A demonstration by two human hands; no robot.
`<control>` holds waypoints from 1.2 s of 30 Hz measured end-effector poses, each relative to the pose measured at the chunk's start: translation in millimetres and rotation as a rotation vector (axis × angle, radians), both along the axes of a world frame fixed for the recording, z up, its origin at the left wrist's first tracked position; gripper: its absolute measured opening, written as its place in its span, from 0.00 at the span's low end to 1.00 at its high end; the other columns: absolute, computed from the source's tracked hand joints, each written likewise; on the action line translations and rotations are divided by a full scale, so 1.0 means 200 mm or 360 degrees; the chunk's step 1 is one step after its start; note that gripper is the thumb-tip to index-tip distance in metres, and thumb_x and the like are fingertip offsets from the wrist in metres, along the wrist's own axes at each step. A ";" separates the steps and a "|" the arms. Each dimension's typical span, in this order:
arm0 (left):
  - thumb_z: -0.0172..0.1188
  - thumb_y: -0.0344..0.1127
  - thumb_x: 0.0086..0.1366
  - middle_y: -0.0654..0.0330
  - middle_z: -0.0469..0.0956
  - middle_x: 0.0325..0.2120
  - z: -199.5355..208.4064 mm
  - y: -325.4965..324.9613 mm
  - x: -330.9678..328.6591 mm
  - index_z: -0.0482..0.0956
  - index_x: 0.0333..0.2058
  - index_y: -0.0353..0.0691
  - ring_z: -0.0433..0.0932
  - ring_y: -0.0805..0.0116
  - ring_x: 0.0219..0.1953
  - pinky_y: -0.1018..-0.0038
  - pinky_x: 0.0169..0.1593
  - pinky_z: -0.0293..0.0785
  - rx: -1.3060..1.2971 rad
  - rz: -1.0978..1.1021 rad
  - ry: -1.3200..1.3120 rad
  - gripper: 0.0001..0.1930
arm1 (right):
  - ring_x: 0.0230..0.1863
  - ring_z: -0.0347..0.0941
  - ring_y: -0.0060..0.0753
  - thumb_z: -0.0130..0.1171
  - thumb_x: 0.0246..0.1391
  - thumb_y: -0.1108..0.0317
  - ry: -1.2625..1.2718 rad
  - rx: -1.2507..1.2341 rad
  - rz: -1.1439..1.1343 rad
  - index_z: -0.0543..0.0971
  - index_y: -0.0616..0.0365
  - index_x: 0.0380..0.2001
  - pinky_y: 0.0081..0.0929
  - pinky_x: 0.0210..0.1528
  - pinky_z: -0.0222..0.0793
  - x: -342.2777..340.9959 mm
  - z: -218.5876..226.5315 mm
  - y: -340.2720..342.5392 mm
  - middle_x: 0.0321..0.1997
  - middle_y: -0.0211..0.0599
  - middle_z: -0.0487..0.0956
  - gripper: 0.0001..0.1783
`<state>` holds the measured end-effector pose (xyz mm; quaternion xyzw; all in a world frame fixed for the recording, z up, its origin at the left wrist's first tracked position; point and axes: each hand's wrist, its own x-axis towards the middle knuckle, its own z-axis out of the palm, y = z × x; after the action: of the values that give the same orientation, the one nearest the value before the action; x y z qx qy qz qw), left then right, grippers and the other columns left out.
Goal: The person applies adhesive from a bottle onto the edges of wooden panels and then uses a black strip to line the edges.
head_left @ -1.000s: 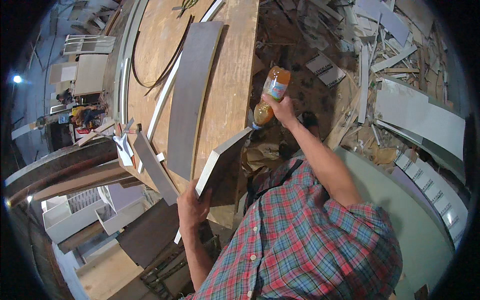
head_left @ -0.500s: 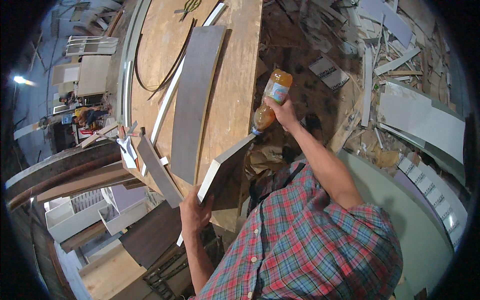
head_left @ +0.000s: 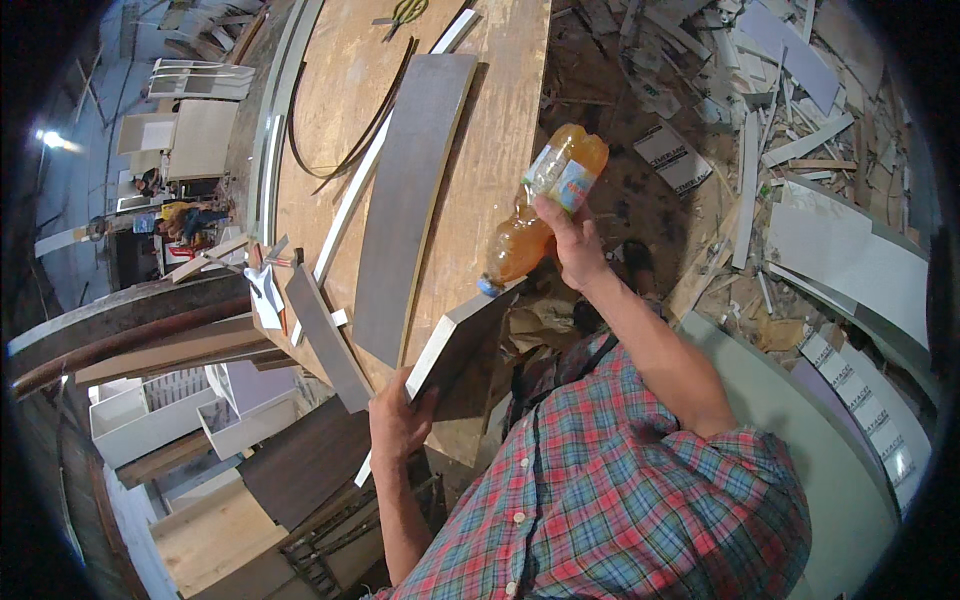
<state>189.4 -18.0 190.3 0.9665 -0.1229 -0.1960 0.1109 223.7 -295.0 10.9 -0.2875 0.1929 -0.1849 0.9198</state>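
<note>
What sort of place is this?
Probably a woodworking or furniture workshop: a long dark board lies on a wooden worktable, scrap offcuts litter the floor at right, and white open boxes stand at lower left.

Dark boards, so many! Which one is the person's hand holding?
The white-edged dark board, gripped by the left hand. The long board just lies flat on the table, and the short narrow board lies across its corner.

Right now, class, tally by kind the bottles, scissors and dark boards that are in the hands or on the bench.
Bottle: 1
Scissors: 1
Dark boards: 3 (wide board, short board, held board)
Total: 5
</note>
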 end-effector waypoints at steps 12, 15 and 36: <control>0.67 0.33 0.56 0.43 0.80 0.31 -0.01 -0.01 0.01 0.76 0.41 0.37 0.80 0.41 0.38 0.59 0.38 0.75 -0.0029 0.0052 -0.0009 0.15 | 0.46 0.75 0.27 0.67 0.53 0.57 0.0337 -0.0187 0.0035 0.73 0.56 0.48 0.31 0.50 0.70 -0.01 -0.47 0.00 0.45 0.32 0.78 0.24; 0.66 0.33 0.56 0.42 0.79 0.30 0.00 -0.02 0.01 0.76 0.40 0.37 0.79 0.40 0.38 0.58 0.37 0.75 0.0014 0.0052 0.0006 0.14 | 0.45 0.75 0.26 0.67 0.52 0.57 0.0459 -0.0328 0.0010 0.73 0.57 0.48 0.30 0.50 0.70 -0.03 -0.62 -0.02 0.44 0.32 0.78 0.24; 0.67 0.35 0.55 0.47 0.78 0.25 -0.04 0.07 0.03 0.76 0.44 0.42 0.79 0.44 0.30 0.58 0.34 0.73 0.0008 0.0002 -0.0008 0.17 | 0.51 0.72 0.25 0.65 0.55 0.60 0.0197 -0.0036 0.0048 0.68 0.56 0.55 0.30 0.53 0.69 -0.01 -0.18 0.01 0.50 0.31 0.75 0.27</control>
<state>196.4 -4.1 183.2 0.9673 -0.1221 -0.1940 0.1083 222.3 -292.7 -24.2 -0.3116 0.2430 -0.1550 0.9054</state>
